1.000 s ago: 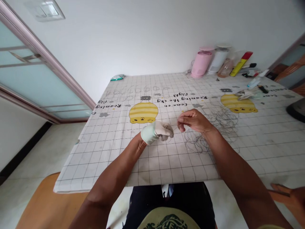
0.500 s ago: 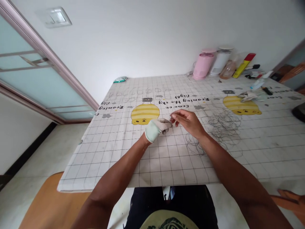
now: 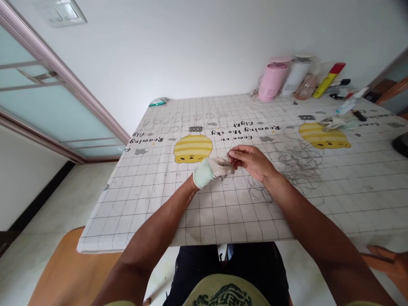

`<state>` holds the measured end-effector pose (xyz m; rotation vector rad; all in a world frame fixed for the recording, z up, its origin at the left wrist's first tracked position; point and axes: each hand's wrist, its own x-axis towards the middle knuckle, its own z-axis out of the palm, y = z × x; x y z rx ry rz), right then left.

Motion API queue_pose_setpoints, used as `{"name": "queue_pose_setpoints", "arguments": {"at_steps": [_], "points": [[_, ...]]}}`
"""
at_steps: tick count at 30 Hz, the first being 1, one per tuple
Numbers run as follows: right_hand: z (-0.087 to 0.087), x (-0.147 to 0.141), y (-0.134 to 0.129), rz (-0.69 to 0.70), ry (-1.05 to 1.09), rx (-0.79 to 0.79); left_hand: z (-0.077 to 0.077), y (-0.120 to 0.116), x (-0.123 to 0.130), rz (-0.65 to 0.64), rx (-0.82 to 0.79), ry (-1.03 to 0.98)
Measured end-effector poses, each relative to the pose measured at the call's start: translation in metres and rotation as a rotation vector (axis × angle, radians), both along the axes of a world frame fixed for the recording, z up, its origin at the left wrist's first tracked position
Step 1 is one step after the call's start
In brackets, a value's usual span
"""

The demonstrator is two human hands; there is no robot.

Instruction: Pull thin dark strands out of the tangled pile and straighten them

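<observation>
My left hand (image 3: 214, 171) wears a pale glove and is closed over the middle of the table, its fingertips pinched together. Bare and also closed, my right hand (image 3: 249, 160) meets the gloved fingertips, thumb against fingers. Whatever lies between the fingers of either hand is too small to make out. To the right of my right hand, a loose tangle of thin dark wire or thread (image 3: 299, 161) is spread on the checked tablecloth (image 3: 153, 199). Part of the tangle lies behind my right forearm.
Along the wall stand a pink device (image 3: 272, 80), a white device (image 3: 296, 76), a bottle (image 3: 306, 86) and a yellow-and-red box (image 3: 329, 80). A pale glove (image 3: 339, 122) lies at the right. A green packet (image 3: 158, 101) rests at the back left corner.
My hands have come closer together, and their fingertips now meet. The view has shifted slightly, with the objects along the wall a little higher in it.
</observation>
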<state>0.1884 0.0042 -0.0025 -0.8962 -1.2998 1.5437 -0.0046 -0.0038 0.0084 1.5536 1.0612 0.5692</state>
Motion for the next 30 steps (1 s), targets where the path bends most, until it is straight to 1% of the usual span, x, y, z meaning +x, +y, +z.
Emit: {"name": "queue_pose_setpoints", "arguments": {"at_steps": [3, 5, 7, 9, 13, 15, 16, 17, 20, 21, 23, 24, 26, 30], "points": [[0.002, 0.003, 0.002, -0.094, 0.051, 0.025, -0.001, 0.003, -0.001, -0.015, -0.027, -0.068], [0.002, 0.005, 0.003, -0.179, 0.068, 0.042, -0.001, 0.003, 0.0, 0.003, 0.046, -0.072], [0.002, 0.007, 0.005, -0.252, 0.08, 0.049, -0.003, 0.002, 0.003, 0.073, 0.154, -0.036], [0.001, 0.009, 0.007, -0.294, 0.084, 0.032, -0.007, -0.001, 0.009, 0.145, 0.226, 0.015], [-0.001, 0.009, 0.009, -0.322, 0.089, -0.02, -0.017, -0.005, 0.02, 0.227, 0.247, 0.043], [0.0, 0.008, 0.009, -0.314, 0.095, -0.033, -0.019, -0.006, 0.019, 0.235, 0.215, 0.009], [0.001, 0.008, 0.009, -0.309, 0.1, -0.037, -0.02, -0.006, 0.018, 0.209, 0.178, -0.031], [0.001, 0.008, 0.008, -0.305, 0.103, -0.036, -0.02, -0.006, 0.015, 0.166, 0.121, -0.09], [0.004, 0.01, 0.008, -0.309, 0.077, -0.001, -0.019, -0.006, 0.008, 0.008, -0.118, -0.34], [0.004, 0.011, 0.007, -0.315, 0.057, 0.023, -0.019, -0.006, 0.007, -0.024, -0.185, -0.414], [0.005, 0.013, 0.007, -0.331, 0.016, 0.074, -0.02, -0.004, 0.006, -0.032, -0.26, -0.491], [0.006, 0.014, 0.007, -0.337, 0.0, 0.097, -0.02, -0.003, 0.007, -0.011, -0.262, -0.492], [0.007, 0.015, 0.007, -0.343, -0.027, 0.134, -0.02, 0.0, 0.007, 0.046, -0.217, -0.429], [0.01, 0.014, 0.005, -0.33, -0.107, 0.199, -0.014, 0.007, 0.004, 0.114, -0.08, -0.204]]}}
